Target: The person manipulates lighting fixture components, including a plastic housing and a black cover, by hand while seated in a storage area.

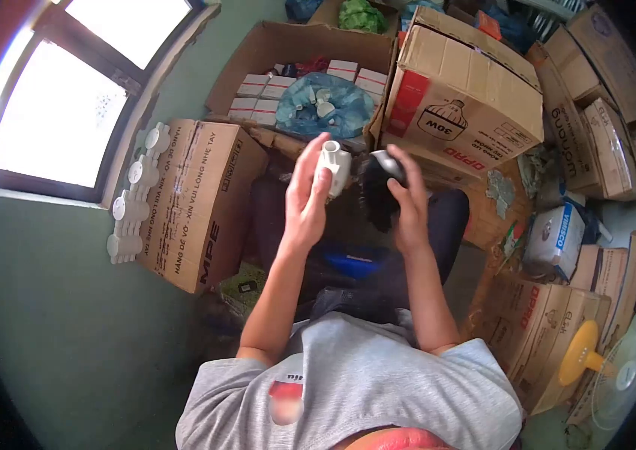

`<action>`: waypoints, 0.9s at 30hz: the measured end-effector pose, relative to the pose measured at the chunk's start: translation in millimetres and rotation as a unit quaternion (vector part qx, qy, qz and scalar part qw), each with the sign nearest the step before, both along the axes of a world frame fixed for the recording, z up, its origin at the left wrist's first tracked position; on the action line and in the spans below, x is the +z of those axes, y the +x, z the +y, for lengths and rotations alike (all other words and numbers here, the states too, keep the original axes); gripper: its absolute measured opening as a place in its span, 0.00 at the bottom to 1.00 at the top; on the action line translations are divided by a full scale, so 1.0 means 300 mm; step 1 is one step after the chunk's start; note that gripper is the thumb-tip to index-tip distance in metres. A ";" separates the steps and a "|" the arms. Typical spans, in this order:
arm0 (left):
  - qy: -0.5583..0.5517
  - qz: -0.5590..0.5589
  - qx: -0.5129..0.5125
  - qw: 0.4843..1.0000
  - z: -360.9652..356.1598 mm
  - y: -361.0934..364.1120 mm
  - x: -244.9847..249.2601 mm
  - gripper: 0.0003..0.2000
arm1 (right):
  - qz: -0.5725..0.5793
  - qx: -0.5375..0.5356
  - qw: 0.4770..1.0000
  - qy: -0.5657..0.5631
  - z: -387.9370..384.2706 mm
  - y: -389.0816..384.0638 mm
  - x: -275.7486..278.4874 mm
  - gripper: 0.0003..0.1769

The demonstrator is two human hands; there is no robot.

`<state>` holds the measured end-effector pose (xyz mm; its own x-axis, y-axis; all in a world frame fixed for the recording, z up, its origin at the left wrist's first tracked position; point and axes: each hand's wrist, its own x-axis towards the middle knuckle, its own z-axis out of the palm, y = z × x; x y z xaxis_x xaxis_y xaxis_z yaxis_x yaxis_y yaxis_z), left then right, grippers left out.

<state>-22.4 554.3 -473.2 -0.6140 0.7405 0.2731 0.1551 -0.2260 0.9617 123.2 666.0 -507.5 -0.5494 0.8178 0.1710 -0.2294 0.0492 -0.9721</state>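
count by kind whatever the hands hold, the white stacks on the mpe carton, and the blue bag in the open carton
white plastic fitting in left hand: 1
black brush-like thing in right hand: 1
white stacks on MPE carton: 4
blue bag in open carton: 1
total: 7

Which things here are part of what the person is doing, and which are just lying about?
Part of it:
White fitting, in the left hand
Dark fuzzy item, in the right hand
Probably the white round-topped pieces lined up by the window

Apparently just lying about:
30W carton
Yellow object
Green bundle
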 end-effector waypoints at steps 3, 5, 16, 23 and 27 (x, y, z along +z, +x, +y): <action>-0.056 0.031 -0.069 0.996 0.053 0.036 -0.136 0.26 | 0.023 0.045 0.998 -0.027 -0.062 -0.037 -0.052 0.31; -0.105 0.093 -0.078 0.987 0.078 0.059 -0.142 0.28 | -0.013 -0.040 0.999 -0.007 -0.073 -0.036 -0.078 0.26; -0.178 0.139 -0.095 0.970 -0.011 0.056 -0.361 0.30 | 0.084 0.006 0.957 -0.276 0.004 0.090 -0.327 0.16; -0.035 0.025 0.009 0.999 -0.052 -0.022 -0.192 0.24 | -0.073 0.006 0.972 -0.223 -0.061 0.016 -0.246 0.12; -0.075 0.208 -0.011 0.975 -0.023 0.112 -0.236 0.34 | 0.097 -0.032 0.961 -0.256 -0.119 -0.116 -0.313 0.18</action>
